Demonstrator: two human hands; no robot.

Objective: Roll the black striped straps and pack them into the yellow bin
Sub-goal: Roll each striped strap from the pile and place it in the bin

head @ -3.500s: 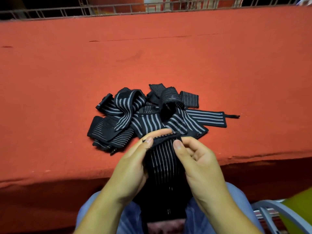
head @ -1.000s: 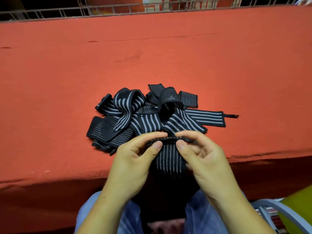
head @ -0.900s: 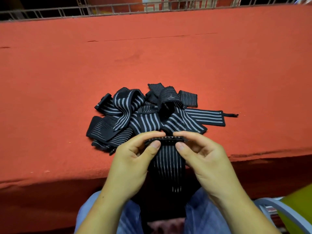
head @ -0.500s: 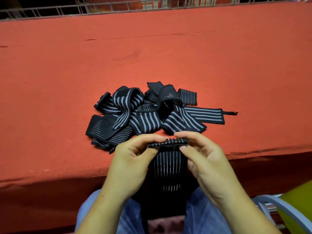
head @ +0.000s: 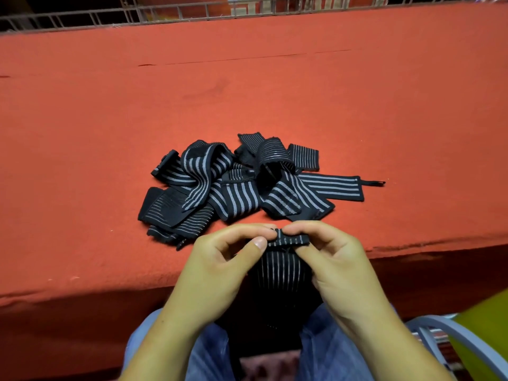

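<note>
A black strap with thin grey stripes (head: 280, 270) hangs from my two hands down over my lap, in front of the table edge. Its top end is folded into a small tight roll (head: 291, 240). My left hand (head: 220, 268) pinches the roll's left end between thumb and fingers. My right hand (head: 338, 265) pinches its right end, fingertips curled over the top. A loose heap of several more black striped straps (head: 242, 188) lies on the red table just beyond my hands. A yellow-green corner of the bin (head: 486, 331) shows at the bottom right.
The table is covered in red felt (head: 275, 92), its front edge running just under my hands. A metal wire railing (head: 192, 9) runs along the far side. A grey chair arm (head: 453, 336) sits by my right leg, next to the bin.
The flat strap end held between my thumbs has been folded over and rolled into a small tight roll. My fingertips have come closer together over it. The heap has not changed.
</note>
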